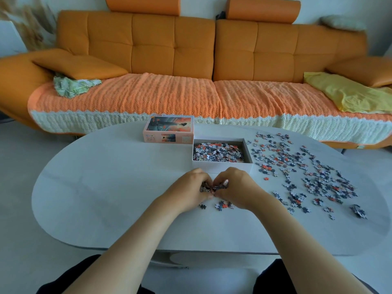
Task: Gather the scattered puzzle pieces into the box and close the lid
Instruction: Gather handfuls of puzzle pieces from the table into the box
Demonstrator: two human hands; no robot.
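A white open box point(222, 165) sits mid-table, partly filled with grey, white and orange puzzle pieces. Its pink lid point(169, 129), printed with a sunset picture, stands just left of and behind it. Directly in front of the box, my left hand point(191, 189) and my right hand point(237, 187) are cupped together, fingers curled round a small heap of pieces point(209, 187) between them. A few loose pieces point(222, 205) lie on the table just below my hands. Many scattered pieces point(307, 172) cover the table to the right of the box.
The pale oval table point(106, 187) is bare on its left half. An orange sofa point(191, 60) with a knitted cover runs behind it, holding cushions and a yellow cloth point(347, 94). My dark-clad knees show at the bottom edge.
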